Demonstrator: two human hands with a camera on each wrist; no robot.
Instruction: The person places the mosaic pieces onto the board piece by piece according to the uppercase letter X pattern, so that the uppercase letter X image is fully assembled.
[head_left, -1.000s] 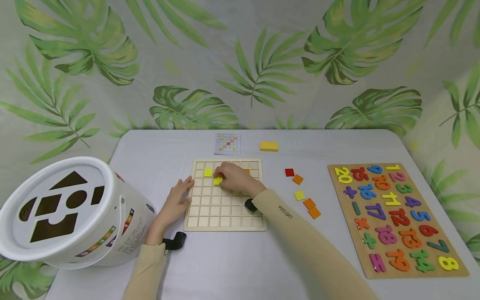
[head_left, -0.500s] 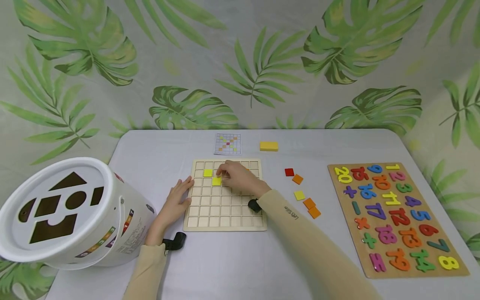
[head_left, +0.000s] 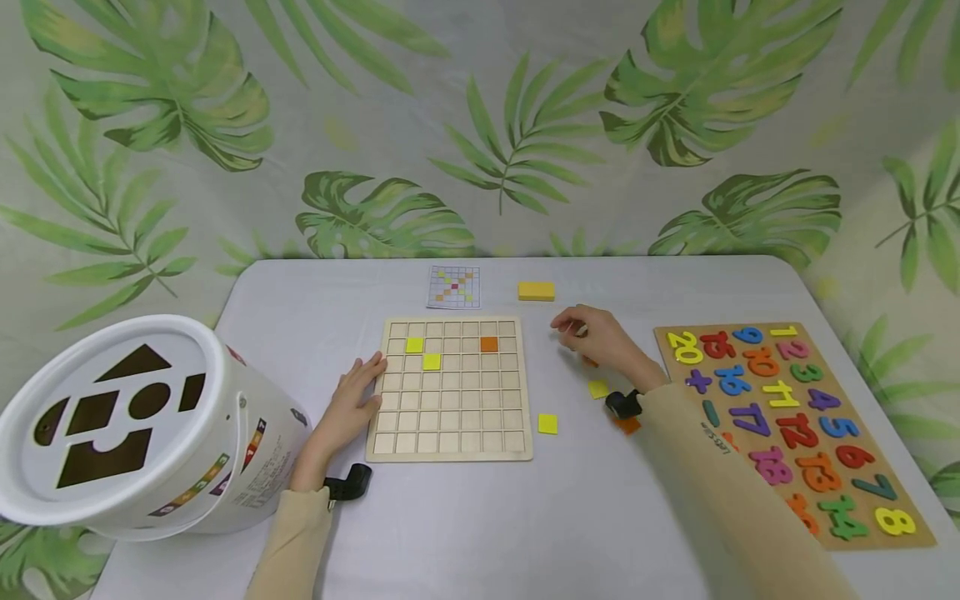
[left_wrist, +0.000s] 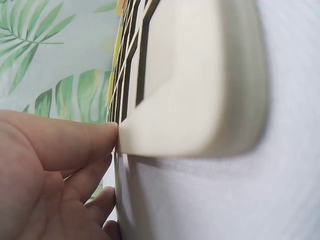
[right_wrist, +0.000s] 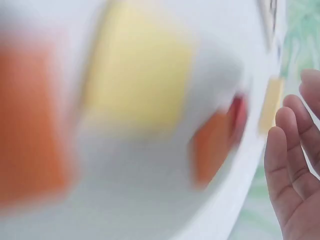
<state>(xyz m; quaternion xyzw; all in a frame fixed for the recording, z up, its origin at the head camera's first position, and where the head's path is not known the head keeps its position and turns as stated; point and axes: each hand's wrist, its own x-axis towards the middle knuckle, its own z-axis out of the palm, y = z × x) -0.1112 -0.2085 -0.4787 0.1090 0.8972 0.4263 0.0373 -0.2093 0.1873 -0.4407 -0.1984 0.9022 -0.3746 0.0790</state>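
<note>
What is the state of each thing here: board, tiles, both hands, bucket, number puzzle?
Grid board: flat, mostly unfilled.
Yellow tiles: two seated in cells.
Orange tile: seated near the far right corner.
Loose yellow tile: on the table beside the board.
Left hand: fingers straight against the board's left edge.
Right hand: over loose tiles, grasp unclear.
Bucket: lid on.
Number puzzle: pieces seated.

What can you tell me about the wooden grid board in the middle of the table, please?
The wooden grid board is pale, square, flat on the table, and divided into small square cells. Two yellow tiles and one orange tile sit in its upper rows; the other cells are bare. The left hand touches its left edge.
</note>
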